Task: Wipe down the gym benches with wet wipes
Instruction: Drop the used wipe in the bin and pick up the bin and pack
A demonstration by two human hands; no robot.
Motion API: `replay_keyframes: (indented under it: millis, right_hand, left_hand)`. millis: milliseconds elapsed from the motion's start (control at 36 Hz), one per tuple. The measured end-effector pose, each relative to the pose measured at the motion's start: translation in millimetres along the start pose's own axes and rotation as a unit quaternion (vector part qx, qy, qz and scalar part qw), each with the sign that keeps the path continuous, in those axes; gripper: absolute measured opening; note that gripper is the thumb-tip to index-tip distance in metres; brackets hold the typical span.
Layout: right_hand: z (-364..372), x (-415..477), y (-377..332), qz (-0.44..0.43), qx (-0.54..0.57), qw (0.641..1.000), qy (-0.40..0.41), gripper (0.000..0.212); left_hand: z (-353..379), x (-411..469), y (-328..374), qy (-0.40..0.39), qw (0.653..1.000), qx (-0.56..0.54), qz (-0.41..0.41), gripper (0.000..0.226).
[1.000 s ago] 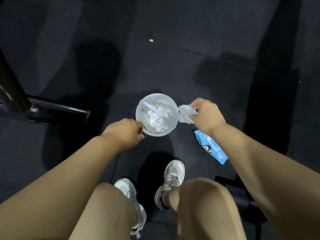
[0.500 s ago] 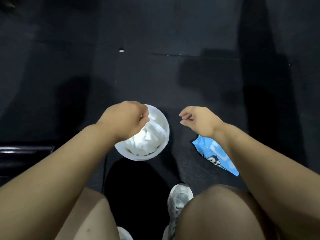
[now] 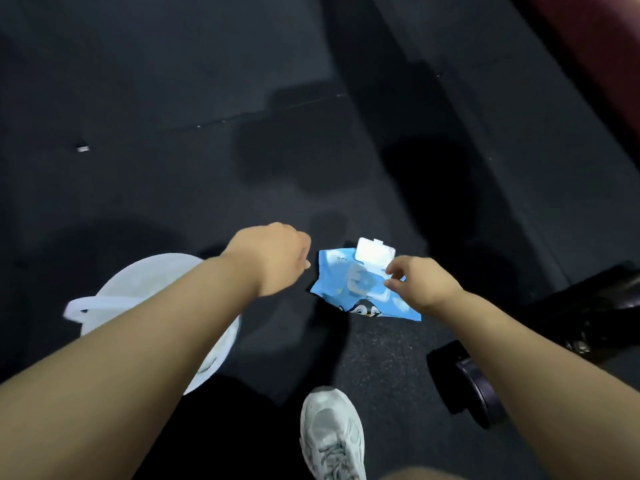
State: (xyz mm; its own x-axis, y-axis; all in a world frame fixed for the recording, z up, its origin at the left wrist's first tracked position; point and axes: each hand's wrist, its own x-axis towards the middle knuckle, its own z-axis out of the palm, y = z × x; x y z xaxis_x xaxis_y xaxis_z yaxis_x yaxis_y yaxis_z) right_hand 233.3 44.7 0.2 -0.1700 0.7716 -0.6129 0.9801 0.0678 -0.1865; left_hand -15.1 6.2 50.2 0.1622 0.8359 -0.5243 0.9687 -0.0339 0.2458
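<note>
Head view: I record the blue wet-wipe pack (image 3: pixel 349 289) lying flat on the dark floor (image 3: pixel 207 168), long axis running far-left to near-right, white lid flap (image 3: pixel 375 251) hinged open on its far side. The right hand (image 3: pixel 422 285) is nearer, over the pack's right half, thumb and forefinger drawn close at the opening, though I cannot tell whether they nip a wipe. The left hand (image 3: pixel 273 258) hovers just beside the pack's left end, fingers curled on nothing visible. Markings: a cartoon penguin; small print illegible, no brand readable.

Blue penguin-print wipes pack (image 3: pixel 349 289), white flap (image 3: pixel 375 251); white bucket (image 3: pixel 145 282).
</note>
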Motion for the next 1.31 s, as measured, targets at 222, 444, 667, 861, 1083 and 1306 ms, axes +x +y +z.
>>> replay_keyframes:
  millis: [222, 444, 667, 861, 1083, 1306]
  right_hand:
    - [49, 56, 48, 0.077, 0.082, 0.992, 0.061, 0.056]
    - [80, 92, 65, 0.038, 0.166, 0.985, 0.038, 0.083]
    - [83, 96, 72, -0.01, 0.371, 0.919, 0.136, 0.065]
    - [104, 78, 72, -0.227, -0.005, 0.959, 0.172, 0.047]
    - [133, 69, 69, -0.201, -0.15, 0.962, 0.11, 0.038]
    - [123, 77, 61, -0.15, -0.145, 0.977, 0.034, 0.033]
  left_hand:
    - [72, 70, 29, -0.059, 0.998, 0.016, 0.016, 0.013]
    - [143, 97, 37, -0.064, 0.996, -0.013, 0.059, 0.049]
    - [158, 102, 33, -0.085, 0.995, -0.03, 0.046, 0.067]
    - [162, 107, 27, -0.063, 0.996, -0.027, 0.053, 0.061]
    - [171, 110, 22, -0.067, 0.995, -0.03, 0.065, 0.06]
    - [171, 112, 23, -0.066, 0.996, -0.02, 0.064, 0.062]
